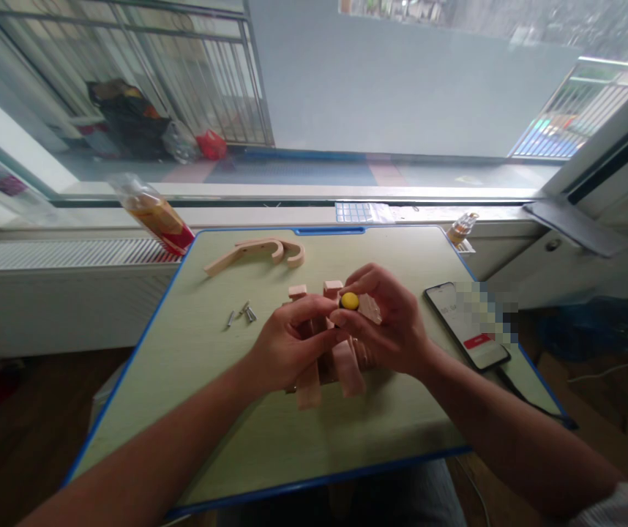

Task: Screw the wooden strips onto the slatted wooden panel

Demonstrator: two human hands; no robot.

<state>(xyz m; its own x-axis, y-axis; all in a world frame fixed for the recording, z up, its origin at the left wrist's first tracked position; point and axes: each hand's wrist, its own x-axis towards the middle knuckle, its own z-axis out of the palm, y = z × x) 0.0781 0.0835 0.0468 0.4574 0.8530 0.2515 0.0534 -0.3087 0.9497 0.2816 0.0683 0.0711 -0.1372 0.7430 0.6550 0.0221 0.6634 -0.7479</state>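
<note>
Bare forearms (193,410) stretch over the table (402,417); left hand (286,340) and right hand (402,326) pinch a yellow-topped round piece (350,301) between fingertips (340,319) above pale wooden parts (350,372)

A hand could pass over bare table (358,439) between the forearms (204,406). The wooden assembly (350,369) blocks the middle; loose screws (249,314) obstruct the left, a phone (460,329) the right.

Table (391,432): pale top, blue edge
Curved wooden pieces (259,245): far left
Screws (250,314): loose group, left
Wooden parts (350,369): middle, partly hidden
Phone (466,325): right side, face up
Cable (512,387): black, beside phone
</note>
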